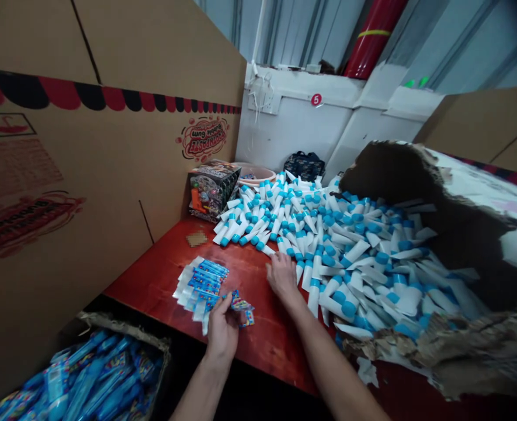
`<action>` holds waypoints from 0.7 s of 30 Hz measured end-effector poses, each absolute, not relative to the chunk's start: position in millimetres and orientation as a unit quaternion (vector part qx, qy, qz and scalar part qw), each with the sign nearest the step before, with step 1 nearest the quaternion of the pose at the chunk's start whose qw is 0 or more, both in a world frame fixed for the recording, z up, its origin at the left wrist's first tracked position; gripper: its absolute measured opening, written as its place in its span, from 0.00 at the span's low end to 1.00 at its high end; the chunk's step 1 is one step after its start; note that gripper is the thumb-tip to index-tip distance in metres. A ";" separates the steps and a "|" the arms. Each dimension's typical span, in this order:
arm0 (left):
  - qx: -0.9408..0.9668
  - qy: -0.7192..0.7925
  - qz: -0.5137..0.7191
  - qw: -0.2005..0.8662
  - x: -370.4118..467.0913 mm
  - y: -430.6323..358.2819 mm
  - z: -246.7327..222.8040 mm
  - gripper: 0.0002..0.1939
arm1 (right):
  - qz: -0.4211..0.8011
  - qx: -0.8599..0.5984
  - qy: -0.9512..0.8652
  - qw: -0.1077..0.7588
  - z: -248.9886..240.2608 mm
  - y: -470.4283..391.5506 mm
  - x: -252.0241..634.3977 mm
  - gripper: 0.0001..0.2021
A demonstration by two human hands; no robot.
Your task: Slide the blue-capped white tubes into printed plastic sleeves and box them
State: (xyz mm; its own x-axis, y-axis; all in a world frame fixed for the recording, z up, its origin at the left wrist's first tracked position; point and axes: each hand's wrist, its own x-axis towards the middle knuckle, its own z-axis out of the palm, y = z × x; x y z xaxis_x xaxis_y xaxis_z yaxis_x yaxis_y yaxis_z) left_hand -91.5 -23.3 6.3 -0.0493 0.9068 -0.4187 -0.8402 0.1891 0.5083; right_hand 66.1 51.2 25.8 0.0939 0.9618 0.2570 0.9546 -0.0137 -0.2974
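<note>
My left hand [224, 328] is closed on a colourful printed plastic wrapper [246, 311], thumb on top; whether it is a single piece I cannot tell. Just beyond it, a fan of overlapping blue-and-clear plastic wrappers [202, 285] lies on the red table [170, 254]. My right hand [283, 276] is at the near left edge of a big heap of white tubes with blue caps [328, 234]. Its bent fingers close on a white tube [267, 250] there; the fingertips are partly hidden.
An open carton [164, 351] of filled blue packets stands low at left. A tall printed cardboard panel [109, 152] walls the left side. A torn carton [472, 216] borders the heap at right. Behind are a dark printed box [214, 190], a pink basin [258, 173] and a dark bag [305, 165].
</note>
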 end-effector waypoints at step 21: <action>-0.031 0.342 0.612 0.712 -102.8 -41.1 2.5 0.06 | 0.347 -0.602 -0.612 0.379 -15.0 13.4 75.1 0.19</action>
